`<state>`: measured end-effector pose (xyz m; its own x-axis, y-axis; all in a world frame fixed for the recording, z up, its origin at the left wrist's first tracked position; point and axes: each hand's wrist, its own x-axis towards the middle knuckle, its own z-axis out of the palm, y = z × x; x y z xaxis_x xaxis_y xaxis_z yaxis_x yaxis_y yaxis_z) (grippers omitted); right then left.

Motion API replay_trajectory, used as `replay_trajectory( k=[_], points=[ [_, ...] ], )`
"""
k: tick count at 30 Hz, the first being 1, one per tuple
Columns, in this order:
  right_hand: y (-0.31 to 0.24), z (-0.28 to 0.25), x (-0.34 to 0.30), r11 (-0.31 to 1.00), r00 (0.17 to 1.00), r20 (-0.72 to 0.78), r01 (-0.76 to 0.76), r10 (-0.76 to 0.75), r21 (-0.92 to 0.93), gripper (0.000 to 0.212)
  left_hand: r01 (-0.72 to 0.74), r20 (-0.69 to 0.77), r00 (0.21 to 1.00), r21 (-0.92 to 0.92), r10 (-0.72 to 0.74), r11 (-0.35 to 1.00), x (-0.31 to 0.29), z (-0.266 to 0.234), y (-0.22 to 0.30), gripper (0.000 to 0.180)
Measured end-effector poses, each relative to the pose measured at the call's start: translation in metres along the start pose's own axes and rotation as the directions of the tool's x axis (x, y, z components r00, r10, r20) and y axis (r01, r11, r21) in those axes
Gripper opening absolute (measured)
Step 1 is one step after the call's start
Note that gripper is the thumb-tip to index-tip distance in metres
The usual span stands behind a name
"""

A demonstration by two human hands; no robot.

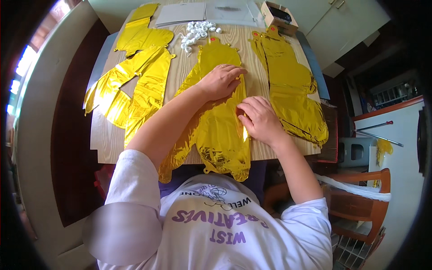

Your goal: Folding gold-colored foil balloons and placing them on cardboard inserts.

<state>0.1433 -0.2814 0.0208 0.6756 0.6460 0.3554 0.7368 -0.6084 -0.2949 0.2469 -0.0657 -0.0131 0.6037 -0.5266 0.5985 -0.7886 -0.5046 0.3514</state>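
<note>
A flat gold foil balloon (216,130) lies in front of me, its lower end hanging over the table's near edge. My left hand (221,82) rests across its upper part, fingers bent and closed at its right edge. Lower on the same edge, my right hand (260,119) pinches the foil between thumb and curled fingers. Another flat gold balloon (150,81) spreads out to the left, shiny and creased. On the right lies a stack of flat gold balloons (288,67), apart from my right hand.
A heap of small white rings or ribbon coils (198,31) sits beyond the middle balloon. Grey sheets (182,13) and a clear plastic sheet (234,12) lie at the far edge. An open cardboard box (279,18) stands far right. A wooden chair (360,202) is at the lower right.
</note>
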Motion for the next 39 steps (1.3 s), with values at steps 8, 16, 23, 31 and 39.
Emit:
replay_trajectory(
  k=[8,16,23,31,39],
  points=[
    [-0.002,-0.005,-0.002,0.999,0.998,0.057,-0.025,0.026,-0.029,0.03,0.476,-0.259,0.829,-0.14,-0.496,0.868,-0.056,-0.115,0.093,0.013],
    [-0.008,-0.007,0.006,0.999,0.997,0.082,0.0,0.003,-0.038,0.038,0.526,0.76,-0.238,-0.423,-0.605,-0.738,-0.251,-0.165,0.229,0.054],
    [-0.007,-0.017,0.011,0.999,0.976,0.216,-0.038,0.042,-0.022,0.043,0.41,0.443,-0.018,-0.815,-0.896,-0.411,-0.223,-0.139,0.206,0.017],
    [-0.007,-0.02,0.015,1.0,0.979,0.206,-0.006,0.006,0.002,0.044,0.277,0.143,0.96,-0.397,-0.239,0.875,-0.12,-0.125,0.186,0.011],
    [-0.004,-0.018,0.009,0.996,0.974,0.216,-0.079,0.071,0.03,0.046,0.475,0.307,0.877,-0.443,-0.369,0.76,-0.095,-0.124,0.13,0.033]
  ],
)
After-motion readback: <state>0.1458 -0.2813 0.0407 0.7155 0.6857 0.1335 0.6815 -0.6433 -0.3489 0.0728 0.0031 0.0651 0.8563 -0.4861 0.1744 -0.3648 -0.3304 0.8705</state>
